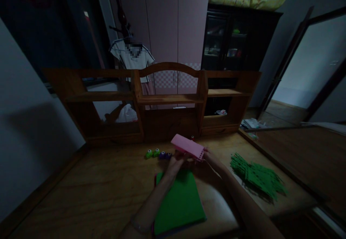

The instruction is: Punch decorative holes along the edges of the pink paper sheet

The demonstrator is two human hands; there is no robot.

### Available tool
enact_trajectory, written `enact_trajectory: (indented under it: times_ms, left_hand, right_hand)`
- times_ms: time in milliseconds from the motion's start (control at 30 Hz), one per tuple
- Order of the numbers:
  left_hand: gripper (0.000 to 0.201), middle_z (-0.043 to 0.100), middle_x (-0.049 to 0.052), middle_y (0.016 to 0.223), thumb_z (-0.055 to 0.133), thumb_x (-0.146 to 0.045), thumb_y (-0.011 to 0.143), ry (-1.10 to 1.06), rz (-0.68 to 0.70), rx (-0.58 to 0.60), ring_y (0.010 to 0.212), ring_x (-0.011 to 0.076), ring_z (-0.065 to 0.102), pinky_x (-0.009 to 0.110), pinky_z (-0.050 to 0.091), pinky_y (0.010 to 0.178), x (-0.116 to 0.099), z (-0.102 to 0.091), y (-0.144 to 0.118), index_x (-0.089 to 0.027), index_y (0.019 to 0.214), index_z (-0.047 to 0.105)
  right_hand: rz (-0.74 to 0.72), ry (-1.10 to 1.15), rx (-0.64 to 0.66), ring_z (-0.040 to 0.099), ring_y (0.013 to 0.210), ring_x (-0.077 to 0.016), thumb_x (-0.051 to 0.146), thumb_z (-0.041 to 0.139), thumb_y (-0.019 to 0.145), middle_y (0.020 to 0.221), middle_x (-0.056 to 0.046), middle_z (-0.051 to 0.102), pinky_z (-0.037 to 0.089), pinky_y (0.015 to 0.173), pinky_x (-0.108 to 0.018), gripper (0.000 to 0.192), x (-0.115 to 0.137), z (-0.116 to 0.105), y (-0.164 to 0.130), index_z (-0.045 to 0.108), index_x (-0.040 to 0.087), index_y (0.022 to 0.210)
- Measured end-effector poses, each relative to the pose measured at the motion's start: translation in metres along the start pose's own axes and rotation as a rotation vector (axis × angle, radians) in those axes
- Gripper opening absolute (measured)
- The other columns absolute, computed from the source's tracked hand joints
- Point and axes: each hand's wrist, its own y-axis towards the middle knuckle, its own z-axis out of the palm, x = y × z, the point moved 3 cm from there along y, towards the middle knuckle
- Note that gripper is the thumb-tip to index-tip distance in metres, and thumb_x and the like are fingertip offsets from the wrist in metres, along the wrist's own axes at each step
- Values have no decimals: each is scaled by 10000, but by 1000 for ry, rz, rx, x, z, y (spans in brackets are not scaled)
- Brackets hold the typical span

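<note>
Both my hands hold a pink strip of sheet (187,145) with a toothed, fringed edge, raised above the wooden desk (89,192). My left hand (175,162) grips its near left side. My right hand (207,156) pinches its right end. Under my forearms lies a stack of foam sheets with a green sheet (180,203) on top. A pile of cut green fringed strips (256,176) lies to the right of my right arm.
Small craft punches, two green (152,153) and a purple one (164,155), stand in a row behind the sheets. A wooden shelf unit (167,100) runs along the back of the desk. A wall is on the left, cupboards behind.
</note>
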Motion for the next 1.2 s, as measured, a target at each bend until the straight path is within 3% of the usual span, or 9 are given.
enact_trajectory:
  times_ms: [167,333,600,767,967,1200]
  left_hand:
    - [446,535,-36,516,705,-490,676,70,48,99,362,58,430,171,322,380,-1,2,0,-125,898,574]
    - [414,565,-9,631,741,-451,653,-70,-8,131,503,85,535,196,429,502,-4,6,-7,-134,850,562]
    - [356,632,50,785,759,-368,660,-167,-44,121,683,134,613,259,499,683,-12,11,-15,-118,857,601]
    - [373,635,48,737,760,-394,650,-139,-71,113,614,123,600,243,491,634,-11,10,-13,-111,847,618]
    - [383,625,44,700,758,-407,646,-88,-73,126,593,120,586,248,496,615,-4,6,-8,-101,836,628]
    - [407,633,42,689,767,-430,619,-43,-65,102,572,116,588,247,499,618,-2,5,-7,-101,816,630]
  right_hand:
    - [53,139,15,578,621,-171,426,661,704,782,-84,669,458,607,-287,356,6,13,0,639,110,865]
    - [48,224,69,609,704,-195,349,709,688,868,-99,677,477,663,-299,326,9,22,-4,642,135,924]
    - [-25,134,42,614,842,-215,336,743,651,993,-96,659,485,733,-308,437,-11,7,4,611,146,1022]
    - [13,91,92,610,783,-199,389,733,659,920,-97,663,475,700,-293,437,-11,6,3,620,116,981]
    - [-58,-42,98,586,757,-176,408,706,695,899,-89,651,461,666,-267,416,-11,0,6,623,103,966]
    - [-49,-19,106,578,747,-170,414,713,682,895,-71,647,457,657,-262,425,-13,3,7,607,126,975]
